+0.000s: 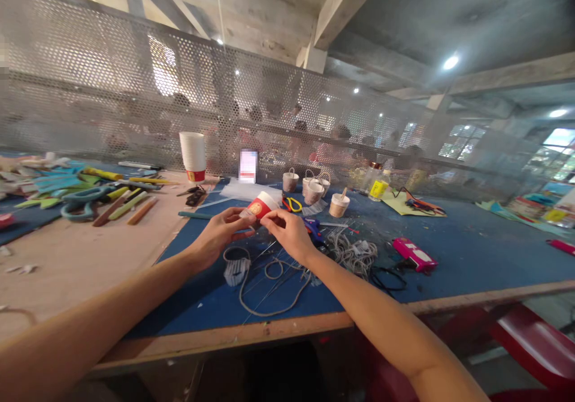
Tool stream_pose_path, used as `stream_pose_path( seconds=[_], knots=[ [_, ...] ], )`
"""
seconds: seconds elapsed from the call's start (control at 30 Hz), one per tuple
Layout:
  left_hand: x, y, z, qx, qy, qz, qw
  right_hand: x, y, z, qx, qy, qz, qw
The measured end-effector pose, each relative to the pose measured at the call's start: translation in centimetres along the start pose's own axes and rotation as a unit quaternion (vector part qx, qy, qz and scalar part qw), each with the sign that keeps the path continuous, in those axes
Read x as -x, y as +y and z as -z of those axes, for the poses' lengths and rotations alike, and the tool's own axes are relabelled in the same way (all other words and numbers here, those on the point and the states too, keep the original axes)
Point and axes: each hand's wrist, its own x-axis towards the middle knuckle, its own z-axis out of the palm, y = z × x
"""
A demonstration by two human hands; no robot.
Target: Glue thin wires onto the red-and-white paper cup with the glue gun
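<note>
A red and white paper cup (262, 205) is tilted on its side between both hands, above the blue table mat. My left hand (224, 234) grips it from the left, fingers curled round its red end. At its near right side, the thumb and fingers of my right hand (287, 232) are pinched together; whatever they may hold is too small to make out. Below the hands lie a cord-wrapped cup piece (236, 266) and a loop of grey cord (275, 314). A tangled heap of cord (359, 257) sits right of my right hand.
Stacked paper cups (192, 153) and a phone (248, 166) stand at the back. Small cups (313, 192), yellow-red scissors (291, 203) and a glue bottle (378, 187) are beyond the hands. A pink tool (414, 254) lies right; pliers (83, 203) and knives lie left.
</note>
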Motion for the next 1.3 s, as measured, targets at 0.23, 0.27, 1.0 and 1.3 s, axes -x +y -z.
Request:
stream_pose_path(
  seconds=[0.23,0.27,1.0,1.3],
  knots=[
    [0.0,0.2,0.0,0.024,0.018,0.018,0.999,-0.5,-0.2,0.5,-0.08,0.026,-0.02,0.996],
    [0.0,0.1,0.0,0.022,0.017,0.017,0.999,-0.5,-0.1,0.4,-0.09,0.018,-0.027,0.995],
    [0.0,-0.2,-0.1,-0.013,-0.007,0.018,1.0,0.2,0.0,-0.3,0.076,0.009,0.031,0.997],
    [-0.2,0.2,0.1,0.062,0.026,0.044,0.997,0.3,-0.5,-0.3,0.012,-0.009,-0.015,1.0]
  ],
)
